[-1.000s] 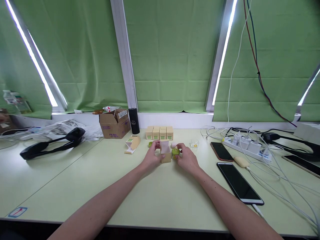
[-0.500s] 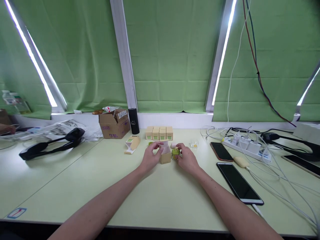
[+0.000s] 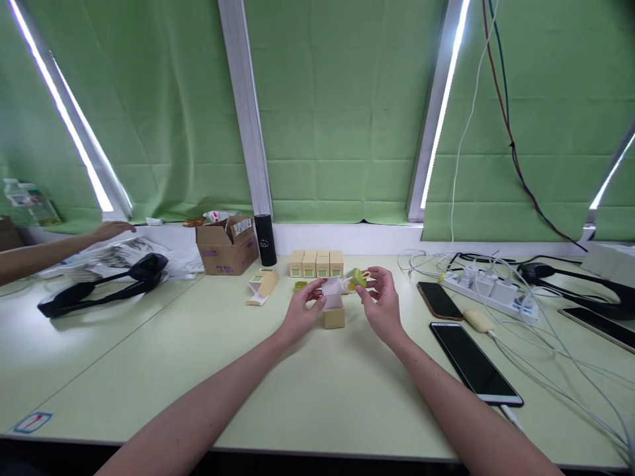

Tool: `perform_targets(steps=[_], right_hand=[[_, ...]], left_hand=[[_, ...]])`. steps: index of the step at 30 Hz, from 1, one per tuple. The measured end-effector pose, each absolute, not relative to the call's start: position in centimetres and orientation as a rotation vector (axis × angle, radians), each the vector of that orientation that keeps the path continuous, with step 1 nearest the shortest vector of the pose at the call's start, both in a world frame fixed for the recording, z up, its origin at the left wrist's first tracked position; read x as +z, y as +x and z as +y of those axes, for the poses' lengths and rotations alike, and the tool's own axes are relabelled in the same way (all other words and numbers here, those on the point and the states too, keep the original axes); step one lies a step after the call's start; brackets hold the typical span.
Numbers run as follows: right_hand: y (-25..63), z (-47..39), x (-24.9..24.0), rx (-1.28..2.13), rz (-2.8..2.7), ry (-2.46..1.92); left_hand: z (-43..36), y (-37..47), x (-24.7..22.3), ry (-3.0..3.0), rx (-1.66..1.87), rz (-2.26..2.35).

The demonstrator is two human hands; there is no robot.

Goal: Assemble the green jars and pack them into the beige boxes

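My left hand [image 3: 301,309] pinches the raised white-lined flap of a small open cardboard box [image 3: 334,319], which stands on the table. Just right of the box, my right hand [image 3: 384,304] grips a small green container with a loop [image 3: 356,279], lifted and tilted on its side. A low green piece [image 3: 299,286] lies behind my left fingers. Directly beyond my hands, several small closed boxes [image 3: 316,263] stand in a row. An opened small box [image 3: 262,287] lies on its side to the left.
A larger carton [image 3: 227,246] and a black cylinder [image 3: 265,240] stand at the back left. Phones [image 3: 475,362], a power strip [image 3: 489,294] and loose cables fill the right. A black headset-like frame [image 3: 104,284] lies left, where another person's arm [image 3: 59,250] reaches in.
My right hand has raised the green container and tipped it sideways. The small box has shifted slightly right and nearer me. At the left, another person's arm has stretched further in.
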State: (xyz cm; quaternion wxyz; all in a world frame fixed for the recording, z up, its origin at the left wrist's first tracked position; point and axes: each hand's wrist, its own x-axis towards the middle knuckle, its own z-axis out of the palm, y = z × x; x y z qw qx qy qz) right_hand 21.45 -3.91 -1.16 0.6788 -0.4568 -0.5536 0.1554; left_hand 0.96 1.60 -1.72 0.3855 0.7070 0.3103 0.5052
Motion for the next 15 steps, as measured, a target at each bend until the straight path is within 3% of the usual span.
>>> perform_targets(steps=[15], right_hand=[[19.3, -5.2, -1.9, 0.403, -1.465, -0.919]], left_hand=[[1.2, 1.0, -1.7, 1.866, 1.254, 0.711]])
